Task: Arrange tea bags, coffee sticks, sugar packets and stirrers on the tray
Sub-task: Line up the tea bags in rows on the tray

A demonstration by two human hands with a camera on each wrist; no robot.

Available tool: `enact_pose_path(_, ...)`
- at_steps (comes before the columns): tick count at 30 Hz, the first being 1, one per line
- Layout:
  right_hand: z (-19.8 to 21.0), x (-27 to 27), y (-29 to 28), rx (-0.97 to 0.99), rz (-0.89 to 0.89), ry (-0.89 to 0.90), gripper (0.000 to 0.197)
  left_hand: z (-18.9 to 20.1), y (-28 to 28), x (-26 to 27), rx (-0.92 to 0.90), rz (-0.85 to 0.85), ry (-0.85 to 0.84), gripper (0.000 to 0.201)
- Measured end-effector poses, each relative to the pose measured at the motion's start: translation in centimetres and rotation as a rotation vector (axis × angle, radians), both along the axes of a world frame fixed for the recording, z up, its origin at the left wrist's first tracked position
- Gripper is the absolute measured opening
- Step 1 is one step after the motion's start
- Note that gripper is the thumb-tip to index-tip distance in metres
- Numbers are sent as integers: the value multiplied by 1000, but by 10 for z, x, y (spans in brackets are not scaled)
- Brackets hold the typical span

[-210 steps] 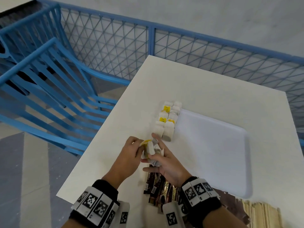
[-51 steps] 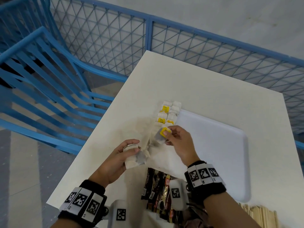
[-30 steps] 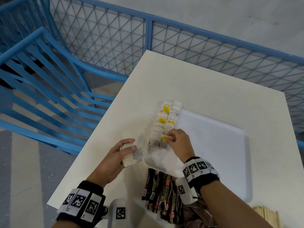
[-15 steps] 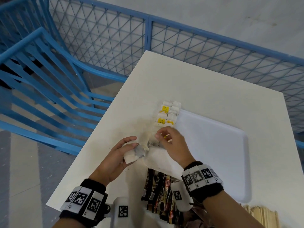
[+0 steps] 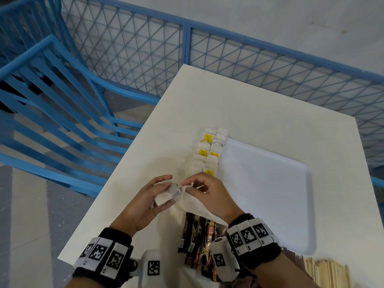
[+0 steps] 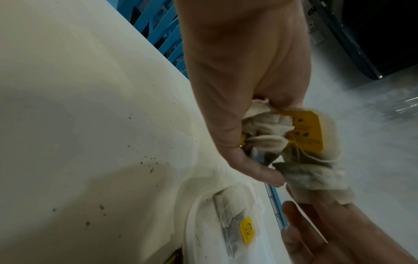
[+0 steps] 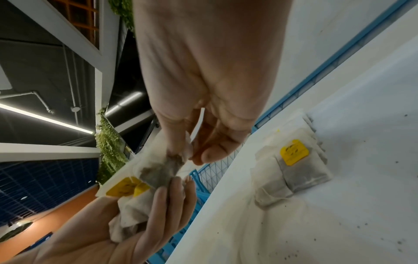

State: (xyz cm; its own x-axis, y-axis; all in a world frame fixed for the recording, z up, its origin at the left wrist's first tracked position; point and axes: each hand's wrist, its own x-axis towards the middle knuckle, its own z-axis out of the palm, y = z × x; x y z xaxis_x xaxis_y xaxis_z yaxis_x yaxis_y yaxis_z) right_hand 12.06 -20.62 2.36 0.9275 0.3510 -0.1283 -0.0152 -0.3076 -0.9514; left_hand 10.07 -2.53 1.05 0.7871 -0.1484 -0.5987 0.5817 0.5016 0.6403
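The left hand [image 5: 145, 202] grips a crumpled bunch of tea bags [image 5: 166, 195], fingers curled round it. The right hand [image 5: 209, 196], touching the bunch from the right, pinches one bag's corner with its fingers; it is the nearer hand to the tray [image 5: 266, 196], which lies just right. Some ten laid tea bags [image 5: 207, 154] run in two rows away from the hands, beside the tray's left edge. Several coffee sticks [image 5: 197, 235] lie near; wooden stirrers [image 5: 326, 273] near right, uncountable.
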Motion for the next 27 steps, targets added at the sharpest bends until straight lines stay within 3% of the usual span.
enact_pose_path(4, -4, 3, -6, 97, -59, 132, 3, -2, 3, 0, -1, 34, 10, 20)
enact_pose_path(9, -7, 9, -13, 233, -130, 283, 7, -6, 9, -3, 78, 40, 9, 19)
enact_pose_path(16, -27, 22, -16, -24, -197, 210, 19, -9, 18, -6, 91, 60, 15, 19)
enact_pose_path(27, -42, 37, -1, -436, -80, -12, 19, -6, 21, -7, 89, 64, 11, 18)
